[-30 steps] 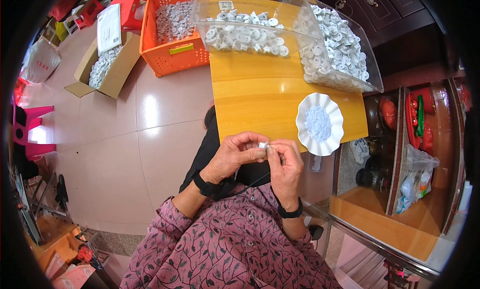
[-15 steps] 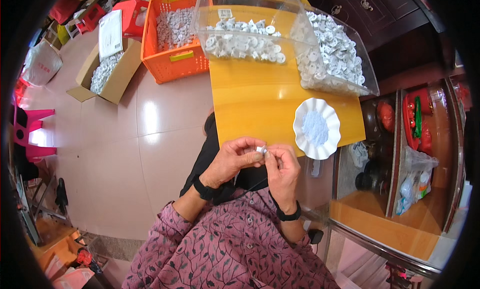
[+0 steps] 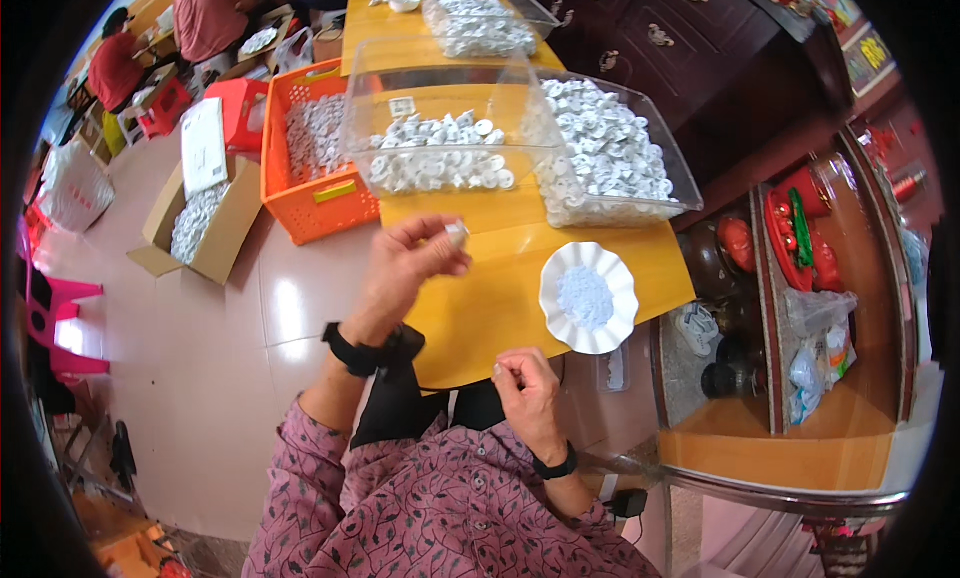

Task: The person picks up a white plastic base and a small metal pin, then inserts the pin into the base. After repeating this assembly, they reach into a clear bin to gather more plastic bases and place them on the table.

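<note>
A small white part (image 3: 457, 232) is pinched between the fingertips of the left hand (image 3: 405, 273), which is raised over the yellow tabletop (image 3: 480, 298), just short of the near clear bin (image 3: 440, 138); the grip is closed on that part. The right hand (image 3: 525, 393) is held low at the tabletop's near edge, fingers curled together; whether anything is pinched there cannot be told.

As for progress, the near clear bin is judged only partly filled, with a single layer of round white pieces along its bottom. The clear bin (image 3: 610, 158) to its right is heaped high, and an orange crate (image 3: 315, 168) and a cardboard box (image 3: 200, 218) on the floor to its left hold more of the same. Much seems left to be handled.

The bins are of thin, glossy, transparent plastic with rounded corners. A scalloped white dish (image 3: 588, 298), between the bins and the right hand, carries a mound of fine white bits. The tabletop is smooth and matte, the floor tiled and shiny.
</note>
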A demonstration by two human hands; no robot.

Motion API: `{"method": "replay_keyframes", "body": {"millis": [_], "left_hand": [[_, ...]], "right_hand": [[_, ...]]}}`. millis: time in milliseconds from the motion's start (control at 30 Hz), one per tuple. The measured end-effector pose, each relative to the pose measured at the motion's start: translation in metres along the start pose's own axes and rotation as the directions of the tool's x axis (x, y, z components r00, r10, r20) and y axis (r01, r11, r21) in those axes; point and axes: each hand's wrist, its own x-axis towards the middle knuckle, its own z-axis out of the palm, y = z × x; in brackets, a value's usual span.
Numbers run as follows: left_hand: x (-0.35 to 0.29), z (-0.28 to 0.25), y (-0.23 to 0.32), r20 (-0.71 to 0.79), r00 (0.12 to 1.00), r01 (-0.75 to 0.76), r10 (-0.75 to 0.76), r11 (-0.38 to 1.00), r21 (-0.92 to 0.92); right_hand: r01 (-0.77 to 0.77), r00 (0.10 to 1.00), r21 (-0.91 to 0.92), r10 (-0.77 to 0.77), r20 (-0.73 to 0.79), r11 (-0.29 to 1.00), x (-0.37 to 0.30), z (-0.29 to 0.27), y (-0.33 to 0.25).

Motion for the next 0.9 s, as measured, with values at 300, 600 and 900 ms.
{"method": "replay_keyframes", "body": {"millis": [300,600,900], "left_hand": [[0.083,-0.006,0.042,-0.193,0.96,-0.218,0.202,0.974,-0.062],[0.055,0.034,-0.01,-0.012,1.0,-0.012,0.012,0.999,0.04],[0.056,0.075,-0.046,0.23,0.947,0.148,-0.225,0.94,0.308]], "right_hand": [[-0.04,0.999,-0.046,0.038,-0.033,0.998,-0.01,-0.016,0.02],[-0.345,0.917,0.341,0.391,-0.077,0.874,-0.004,-0.041,0.054],[-0.343,0.897,0.41,0.424,-0.123,0.845,-0.002,-0.06,0.07]]}}
